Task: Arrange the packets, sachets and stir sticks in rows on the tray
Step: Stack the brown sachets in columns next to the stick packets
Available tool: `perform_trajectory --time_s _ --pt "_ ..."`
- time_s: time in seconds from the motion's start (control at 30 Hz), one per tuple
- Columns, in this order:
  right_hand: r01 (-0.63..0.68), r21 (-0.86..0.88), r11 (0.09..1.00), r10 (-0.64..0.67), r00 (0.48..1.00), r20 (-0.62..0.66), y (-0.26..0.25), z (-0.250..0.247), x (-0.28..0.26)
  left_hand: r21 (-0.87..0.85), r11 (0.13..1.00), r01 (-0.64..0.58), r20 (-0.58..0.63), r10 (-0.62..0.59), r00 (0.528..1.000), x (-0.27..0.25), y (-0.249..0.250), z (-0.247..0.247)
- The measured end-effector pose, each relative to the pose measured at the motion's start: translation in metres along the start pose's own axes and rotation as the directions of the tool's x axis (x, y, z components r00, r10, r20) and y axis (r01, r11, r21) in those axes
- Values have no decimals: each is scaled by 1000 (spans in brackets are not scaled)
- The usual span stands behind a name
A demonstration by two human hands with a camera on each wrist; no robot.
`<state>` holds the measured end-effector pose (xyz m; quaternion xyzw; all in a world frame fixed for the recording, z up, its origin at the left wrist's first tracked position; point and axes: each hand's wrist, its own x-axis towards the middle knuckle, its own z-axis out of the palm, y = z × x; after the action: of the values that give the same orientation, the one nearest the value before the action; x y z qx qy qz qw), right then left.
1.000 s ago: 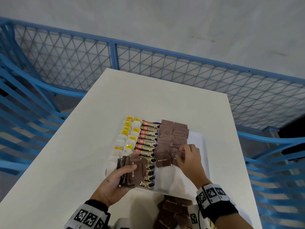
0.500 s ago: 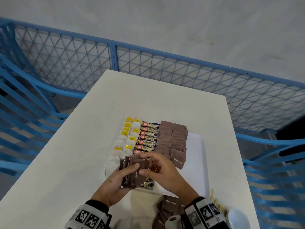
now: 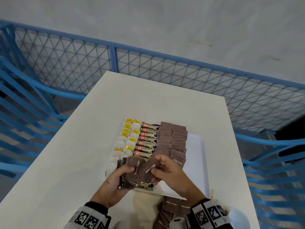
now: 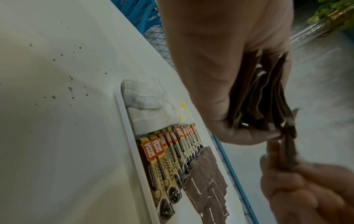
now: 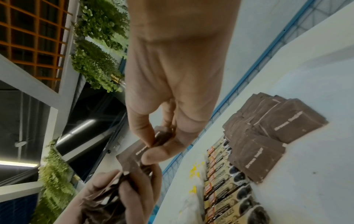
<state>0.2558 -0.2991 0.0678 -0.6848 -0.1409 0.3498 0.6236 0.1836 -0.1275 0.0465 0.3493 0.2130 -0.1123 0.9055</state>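
Head view is showing the left hand (image 3: 113, 182) clutching a fanned sachet stack (image 3: 132, 172) above the tray (image 3: 197, 162) while the right hand (image 3: 168, 172) is pinching one sachet (image 3: 149, 169); tugging could be spilling neighbours onto the finished rows (image 3: 171, 139).

- The near left corner of the tray (image 3: 198, 146) is lying hidden under the left hand (image 3: 113, 184) and the stack of brown sugar sachets (image 3: 132, 172) it is gripping.
- The right hand (image 3: 171, 174) is covering part of the single sachet (image 3: 149, 168) it is pinching.
- The loose sachets (image 3: 171, 207) lying on the surface (image 3: 66, 162) nearer than the tray are being cut off by the head view's bottom edge.
- A white round object (image 3: 237, 218), nearer than the tray and to its right, is showing only partly; what it is cannot be told.
- In the left wrist view, the right hand's fingers (image 4: 272, 151) are blurring.
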Motion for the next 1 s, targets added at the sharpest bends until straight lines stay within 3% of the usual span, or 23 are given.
perform_trajectory --time_s 0.07,0.2,0.33,0.47,0.63,1.0 --pt "-38 41 998 39 998 -39 3 -9 -3 -2 1000 -4 -49 4 999 2 0 -5" --pt "-128 159 979 172 936 -306 26 -37 1 -21 1000 -17 -90 15 996 3 2 -8" --pt "-280 -52 959 201 794 -574 56 -65 7 -33 999 -9 -98 6 995 3 3 -5" --pt "-393 -156 906 202 726 -657 72 -75 11 -32 999 1 -119 -5 993 6 1 -6" --pt "-402 -225 887 155 721 -676 72 -77 18 -36 999 -8 -101 4 995 4 2 -6" --pt "-345 -326 880 71 775 -628 74 -85 28 -71 997 -10 -89 3 996 6 1 -2"
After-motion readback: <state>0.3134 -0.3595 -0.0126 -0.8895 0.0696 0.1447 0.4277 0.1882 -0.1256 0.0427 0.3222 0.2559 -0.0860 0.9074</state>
